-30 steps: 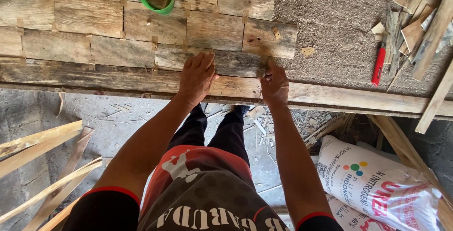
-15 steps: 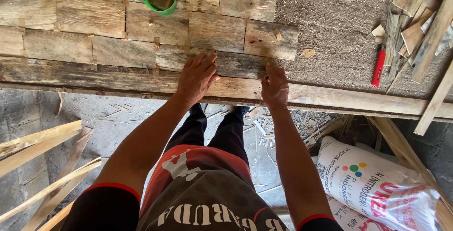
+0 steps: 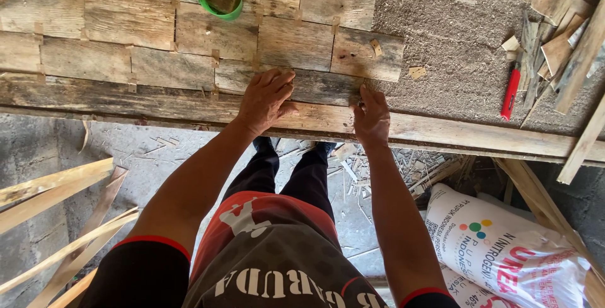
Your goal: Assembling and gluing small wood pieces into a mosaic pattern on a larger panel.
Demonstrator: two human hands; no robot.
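Left hand (image 3: 265,97) lies flat and open on the plank (image 3: 302,87); right hand (image 3: 372,116), fingers loosely spread, presses the plank's right end.

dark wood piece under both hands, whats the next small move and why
Probably slide the dark rectangular wood piece left: the left hand lies flat on it, the right hand grips its right end, and it seems not quite lined up with the laid pale wood tiles.
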